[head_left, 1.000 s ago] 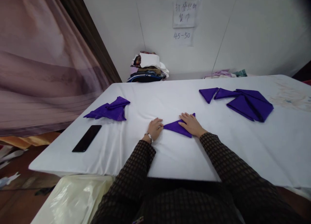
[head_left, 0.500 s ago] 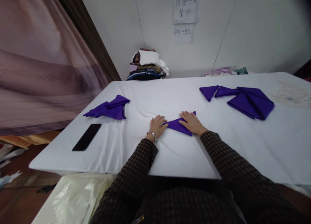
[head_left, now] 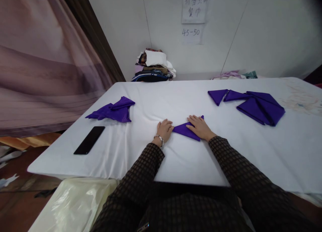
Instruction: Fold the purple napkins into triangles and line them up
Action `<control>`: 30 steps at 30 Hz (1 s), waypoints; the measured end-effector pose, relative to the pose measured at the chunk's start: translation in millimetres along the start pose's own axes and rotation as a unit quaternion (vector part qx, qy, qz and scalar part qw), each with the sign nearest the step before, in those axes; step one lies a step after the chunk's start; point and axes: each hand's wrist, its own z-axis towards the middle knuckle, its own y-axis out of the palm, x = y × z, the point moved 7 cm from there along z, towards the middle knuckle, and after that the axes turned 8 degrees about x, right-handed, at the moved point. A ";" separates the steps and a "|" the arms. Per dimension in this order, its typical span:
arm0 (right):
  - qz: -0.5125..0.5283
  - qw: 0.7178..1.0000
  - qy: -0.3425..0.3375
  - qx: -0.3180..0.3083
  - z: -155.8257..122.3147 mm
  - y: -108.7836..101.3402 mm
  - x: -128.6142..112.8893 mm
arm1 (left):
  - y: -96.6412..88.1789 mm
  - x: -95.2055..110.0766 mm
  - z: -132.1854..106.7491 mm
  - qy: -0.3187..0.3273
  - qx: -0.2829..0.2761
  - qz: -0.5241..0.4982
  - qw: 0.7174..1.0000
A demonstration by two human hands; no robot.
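Observation:
A purple napkin (head_left: 184, 130) folded into a triangle lies on the white table (head_left: 176, 154) in front of me. My left hand (head_left: 164, 130) rests at its left tip, fingers curled and pinching the point. My right hand (head_left: 200, 127) lies flat on the napkin's right part, fingers stretched out and pressing it down. A bracelet sits on my left wrist.
Crumpled purple napkins (head_left: 113, 111) lie at the left, with a black phone (head_left: 90, 144) nearer the table edge. Several folded purple triangles (head_left: 254, 102) lie at the right. A stack of clothes (head_left: 153, 66) sits behind the table by the wall. A plastic bag (head_left: 72, 201) is below left.
My left hand has slid slightly right, closer along the napkin's left tip. My right hand stays pressed on the napkin. The view shifted a little.

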 end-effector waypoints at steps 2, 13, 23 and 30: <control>0.002 1.000 0.001 0.000 0.0 -0.4 -0.3 | 0.5 0.6 0.1 0.001 -0.004 0.011 1.000; 0.009 1.000 0.002 0.004 -0.3 -1.7 -1.0 | -2.4 -2.0 -0.3 -0.016 0.016 0.028 0.999; 0.011 1.000 0.000 0.011 -0.6 -2.1 -0.9 | -2.6 -2.6 0.0 -0.015 0.012 0.032 0.999; 0.008 1.000 0.000 0.004 -0.2 -3.5 -2.1 | -8.8 -11.8 -1.6 -0.022 0.055 0.005 0.998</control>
